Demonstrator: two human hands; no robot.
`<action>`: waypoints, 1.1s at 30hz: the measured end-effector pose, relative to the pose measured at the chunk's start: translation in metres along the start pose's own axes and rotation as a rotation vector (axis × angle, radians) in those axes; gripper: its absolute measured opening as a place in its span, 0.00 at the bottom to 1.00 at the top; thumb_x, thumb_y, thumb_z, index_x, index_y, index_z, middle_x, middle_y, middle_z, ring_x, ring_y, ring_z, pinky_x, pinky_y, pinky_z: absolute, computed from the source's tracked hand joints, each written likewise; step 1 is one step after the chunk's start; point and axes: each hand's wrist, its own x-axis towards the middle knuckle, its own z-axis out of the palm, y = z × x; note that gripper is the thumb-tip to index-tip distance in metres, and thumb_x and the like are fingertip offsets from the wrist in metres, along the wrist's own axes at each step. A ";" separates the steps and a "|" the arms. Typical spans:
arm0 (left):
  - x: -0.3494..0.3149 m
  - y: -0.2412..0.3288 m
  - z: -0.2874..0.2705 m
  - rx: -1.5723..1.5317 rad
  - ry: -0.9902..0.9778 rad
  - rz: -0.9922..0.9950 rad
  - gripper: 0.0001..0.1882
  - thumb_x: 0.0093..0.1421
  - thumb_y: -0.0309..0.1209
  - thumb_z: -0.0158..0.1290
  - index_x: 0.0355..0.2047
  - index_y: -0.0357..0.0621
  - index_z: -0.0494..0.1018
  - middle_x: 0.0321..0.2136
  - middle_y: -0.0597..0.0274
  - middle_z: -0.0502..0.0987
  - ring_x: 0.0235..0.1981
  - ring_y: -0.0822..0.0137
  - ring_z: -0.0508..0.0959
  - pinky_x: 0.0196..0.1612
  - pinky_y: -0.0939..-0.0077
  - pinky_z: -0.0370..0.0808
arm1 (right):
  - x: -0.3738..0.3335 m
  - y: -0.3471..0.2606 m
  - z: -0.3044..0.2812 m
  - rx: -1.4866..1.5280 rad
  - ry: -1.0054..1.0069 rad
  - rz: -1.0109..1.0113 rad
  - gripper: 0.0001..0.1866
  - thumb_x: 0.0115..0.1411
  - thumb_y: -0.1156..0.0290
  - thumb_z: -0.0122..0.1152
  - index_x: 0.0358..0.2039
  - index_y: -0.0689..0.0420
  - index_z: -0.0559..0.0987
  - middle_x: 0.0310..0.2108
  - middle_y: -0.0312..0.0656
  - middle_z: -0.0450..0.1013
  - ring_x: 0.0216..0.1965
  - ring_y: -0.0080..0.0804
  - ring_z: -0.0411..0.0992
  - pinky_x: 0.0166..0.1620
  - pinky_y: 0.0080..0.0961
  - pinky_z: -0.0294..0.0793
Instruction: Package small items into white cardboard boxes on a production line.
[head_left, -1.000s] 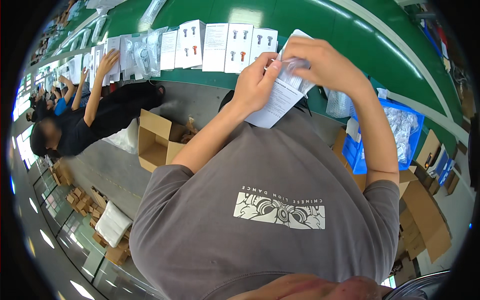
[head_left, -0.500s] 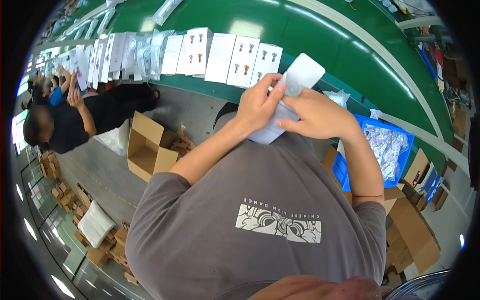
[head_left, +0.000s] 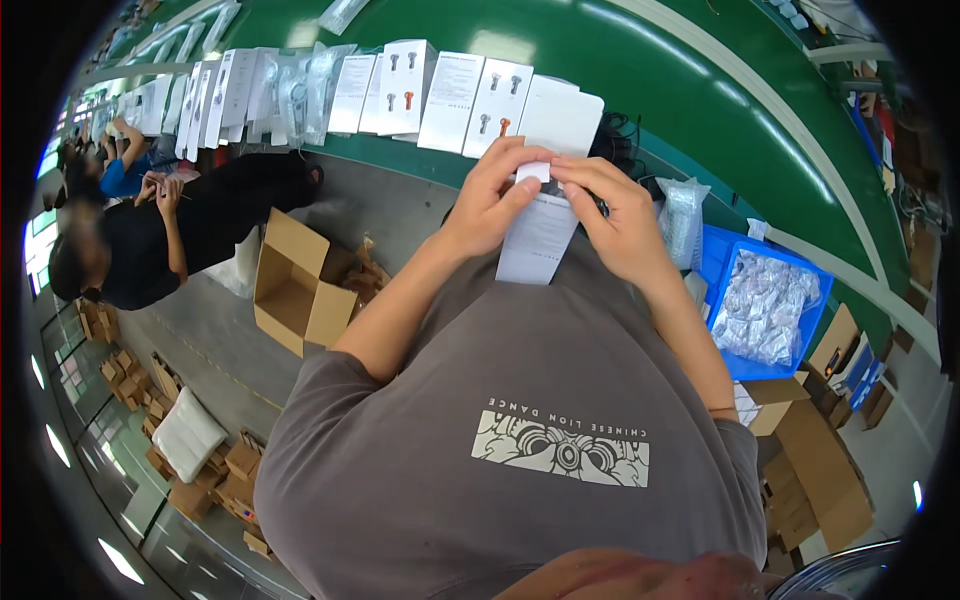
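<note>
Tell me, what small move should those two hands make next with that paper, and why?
Probably lower the white leaflet toward the white box just beyond it. Both the left hand and right hand pinch its top edge, and the box lies nearest on the green belt.

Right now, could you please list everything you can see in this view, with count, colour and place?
white paper sheet: one, white, held in both hands at centre
white product boxes: a row, white, along the green belt at top
green belt: one, green, across the top
blue bin: one, blue, right, holding clear bags
open cardboard box: one, brown, on the floor, left
co-worker: one, black top, far left
left hand: pinching the sheet's top
right hand: pinching the sheet's top
</note>
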 end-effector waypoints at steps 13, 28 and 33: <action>0.003 0.005 0.006 -0.087 0.006 -0.029 0.14 0.63 0.36 0.56 0.44 0.42 0.76 0.39 0.59 0.71 0.41 0.63 0.73 0.46 0.73 0.70 | 0.005 0.019 -0.004 -0.090 -0.097 -0.139 0.06 0.60 0.74 0.64 0.35 0.62 0.81 0.41 0.43 0.79 0.42 0.34 0.77 0.46 0.27 0.74; 0.011 0.011 0.011 -0.035 -0.076 -0.054 0.13 0.60 0.36 0.61 0.39 0.41 0.75 0.39 0.58 0.74 0.44 0.59 0.75 0.49 0.70 0.71 | 0.035 0.036 -0.018 -0.079 0.073 -0.329 0.09 0.61 0.78 0.62 0.42 0.61 0.84 0.42 0.41 0.81 0.38 0.26 0.77 0.43 0.22 0.76; 0.007 0.003 0.021 -0.163 -0.022 -0.080 0.22 0.58 0.37 0.63 0.45 0.37 0.68 0.42 0.56 0.74 0.43 0.65 0.74 0.47 0.69 0.71 | 0.020 0.011 -0.004 0.267 -0.003 0.086 0.12 0.56 0.79 0.66 0.42 0.60 0.85 0.41 0.43 0.81 0.41 0.32 0.77 0.46 0.25 0.75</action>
